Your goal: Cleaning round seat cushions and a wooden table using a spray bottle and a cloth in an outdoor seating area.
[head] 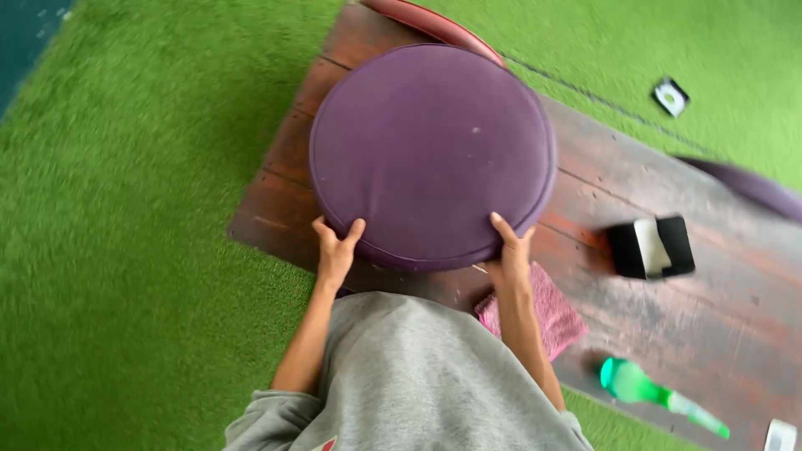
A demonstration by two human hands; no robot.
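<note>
Both hands, left point(335, 251) & right point(511, 255), grip near rim of round purple cushion point(432, 154) over wooden counter point(710, 317). Grass point(125, 250) open to left. Red seat point(434, 23) mostly hidden behind cushion; spray bottle point(660, 394) blurred.

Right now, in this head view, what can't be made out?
- Red curved thing: mostly hidden behind the round purple cushion that left hand and right hand grip.
- Pink cloth: partly covered by the right forearm.
- Green bottle: motion-blurred.
- White object: cut by the bottom edge.
</note>
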